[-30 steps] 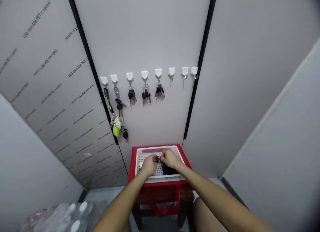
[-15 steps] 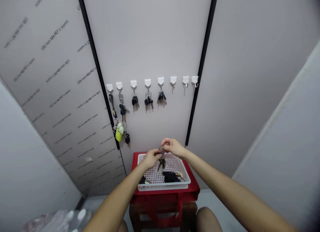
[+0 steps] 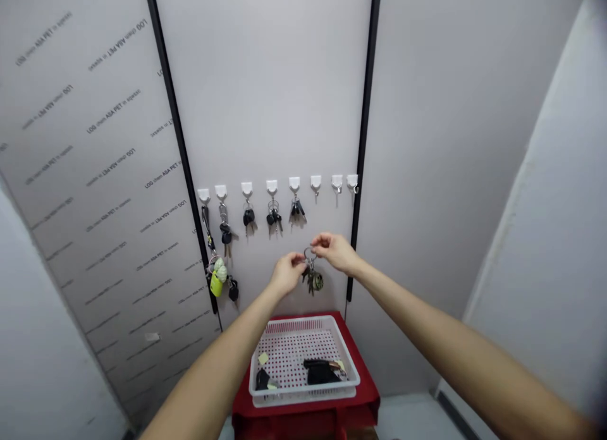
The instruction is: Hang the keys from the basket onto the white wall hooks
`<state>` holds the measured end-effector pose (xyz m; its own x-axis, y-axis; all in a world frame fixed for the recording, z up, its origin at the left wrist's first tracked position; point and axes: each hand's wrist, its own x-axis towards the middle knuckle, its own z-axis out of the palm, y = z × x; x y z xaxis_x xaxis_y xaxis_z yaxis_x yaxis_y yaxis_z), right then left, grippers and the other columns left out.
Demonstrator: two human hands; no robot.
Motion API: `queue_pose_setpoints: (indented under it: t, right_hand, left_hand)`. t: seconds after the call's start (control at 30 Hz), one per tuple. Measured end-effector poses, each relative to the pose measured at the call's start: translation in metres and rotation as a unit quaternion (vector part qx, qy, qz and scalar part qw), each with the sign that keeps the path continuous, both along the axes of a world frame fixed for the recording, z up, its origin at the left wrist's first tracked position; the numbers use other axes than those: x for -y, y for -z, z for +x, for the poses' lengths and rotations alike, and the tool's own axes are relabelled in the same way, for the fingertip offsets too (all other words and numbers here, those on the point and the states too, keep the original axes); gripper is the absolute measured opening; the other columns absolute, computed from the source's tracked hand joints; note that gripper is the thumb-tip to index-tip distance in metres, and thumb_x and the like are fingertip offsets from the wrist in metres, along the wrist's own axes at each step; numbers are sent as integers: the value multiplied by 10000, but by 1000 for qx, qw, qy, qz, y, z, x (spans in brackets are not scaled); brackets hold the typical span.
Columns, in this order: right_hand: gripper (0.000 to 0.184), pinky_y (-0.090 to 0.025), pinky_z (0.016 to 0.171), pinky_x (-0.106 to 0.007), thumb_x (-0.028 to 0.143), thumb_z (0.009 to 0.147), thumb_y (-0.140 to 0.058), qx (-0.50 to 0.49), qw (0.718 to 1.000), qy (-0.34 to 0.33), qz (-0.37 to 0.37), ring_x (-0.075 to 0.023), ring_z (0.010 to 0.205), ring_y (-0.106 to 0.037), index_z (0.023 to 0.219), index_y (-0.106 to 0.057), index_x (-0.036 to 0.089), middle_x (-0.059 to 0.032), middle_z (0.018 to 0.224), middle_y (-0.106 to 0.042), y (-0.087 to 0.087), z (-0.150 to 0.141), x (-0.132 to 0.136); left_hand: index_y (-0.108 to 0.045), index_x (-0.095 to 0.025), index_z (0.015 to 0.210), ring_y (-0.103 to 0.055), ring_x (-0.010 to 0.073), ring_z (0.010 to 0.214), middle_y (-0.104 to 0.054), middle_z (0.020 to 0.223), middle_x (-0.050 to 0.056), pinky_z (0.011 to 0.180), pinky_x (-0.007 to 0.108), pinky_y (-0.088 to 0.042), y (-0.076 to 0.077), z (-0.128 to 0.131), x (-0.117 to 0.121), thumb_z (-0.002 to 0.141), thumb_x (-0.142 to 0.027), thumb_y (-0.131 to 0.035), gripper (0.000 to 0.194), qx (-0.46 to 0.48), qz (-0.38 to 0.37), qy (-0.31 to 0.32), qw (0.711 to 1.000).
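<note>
A bunch of keys [image 3: 315, 281] with a round dark tag dangles from a metal ring in front of the wall, above the basket. My right hand [image 3: 334, 251] pinches that ring between thumb and fingers. From the other side, my left hand [image 3: 288, 273] is closed at the top of the keys, just below the ring. A row of white hooks [image 3: 315, 182] runs across the wall above my hands. Several hooks on the left carry key bunches [image 3: 273, 217]; the three at the right end hold nothing.
Below my hands, a white perforated basket [image 3: 303, 399] sits on a red cover [image 3: 365, 396]. Inside it lie a black pouch [image 3: 322, 372], another black item [image 3: 262, 379] and a yellow slip [image 3: 263, 359]. A lime-green tag [image 3: 217, 284] hangs at the left.
Both hands have lifted the key bunch up out of the basket area to in front of the wall. My view has tilted upward, so the basket and hooks appear lower.
</note>
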<state>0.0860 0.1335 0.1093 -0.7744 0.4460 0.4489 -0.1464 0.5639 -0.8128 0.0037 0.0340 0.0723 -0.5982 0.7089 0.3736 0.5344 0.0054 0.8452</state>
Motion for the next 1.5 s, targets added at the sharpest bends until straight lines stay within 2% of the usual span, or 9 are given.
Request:
queue_pose_setpoints:
  t: [0.27, 0.53, 0.67, 0.77, 0.93, 1.03, 1.1, 1.3, 1.5]
  right_hand:
    - [94, -361, 507, -207, 194, 552, -468, -148, 967, 170, 117, -57, 476, -425, 606, -500, 124, 28, 524, -485, -76, -15, -22]
    - [83, -375, 557, -234, 139, 547, -456, -138, 938, 289, 129, -69, 498, -442, 594, -522, 124, 11, 536, -507, -89, -31, -32]
    - [97, -375, 603, -253, 123, 560, -439, -117, 937, 301, 136, -90, 551, -470, 607, -523, 123, -3, 572, -515, -77, -27, -32]
    - [159, -373, 618, -253, 149, 579, -430, -125, 936, 295, 148, -93, 587, -481, 706, -524, 129, -15, 669, -532, -48, -17, -27]
    - [169, -367, 569, -209, 124, 567, -432, 121, 971, 79, 192, -89, 565, -482, 689, -547, 146, 1, 615, -546, 53, 15, 2]
    - [171, -357, 545, -216, 135, 508, -505, 321, 920, -60, 218, -119, 574, -493, 662, -574, 162, -10, 609, -565, 114, 34, 18]
    - [205, -349, 578, -252, 118, 452, -545, 410, 873, -67, 256, -160, 623, -502, 645, -586, 170, -31, 615, -575, 142, 42, 24]
    - [129, -283, 696, -349, 121, 549, -462, 429, 819, -23, 381, -223, 757, -487, 595, -580, 149, -98, 647, -587, 165, 45, 28]
    - [118, -318, 618, -255, 178, 599, -429, 338, 897, -1, 284, -138, 631, -501, 643, -537, 167, -37, 644, -577, 149, 39, 20]
  left_hand:
    - [-476, -156, 946, -464, 112, 802, -519, 919, 36, 759, 237, -344, -72, 18, -23, 609, -109, -431, 344, -160, 56, -105, 980]
    - [-419, -114, 1019, -451, 141, 861, -478, 1000, 83, 792, 266, -319, -80, 24, -31, 607, -135, -452, 415, -165, 5, -79, 983]
    - [-442, -114, 994, -466, 129, 831, -484, 984, 80, 776, 260, -332, -59, 22, -20, 609, -135, -457, 386, -156, -25, -68, 985]
    - [-461, -108, 972, -481, 124, 794, -499, 967, 76, 749, 248, -351, -23, 17, -5, 609, -132, -450, 364, -140, -69, -56, 986]
    - [-507, -95, 918, -500, 134, 766, -556, 877, 78, 721, 234, -364, 70, 16, 27, 597, -135, -448, 328, -68, -223, 13, 972]
    - [-512, -109, 918, -504, 151, 779, -557, 897, 77, 717, 240, -367, 118, 22, 40, 561, -141, -475, 360, -60, -289, 60, 954]
    - [-501, -125, 939, -494, 162, 815, -543, 936, 71, 734, 243, -359, 136, 29, 42, 538, -185, -507, 406, -70, -299, 96, 947]
    - [-506, -138, 926, -492, 199, 818, -548, 921, 85, 715, 271, -360, 149, 43, 30, 497, -262, -543, 448, -114, -331, 102, 931]
    - [-551, -145, 745, -501, 119, 638, -582, 703, 19, 599, 227, -374, 142, 32, 25, 603, -197, -441, 186, -7, -242, 60, 968]
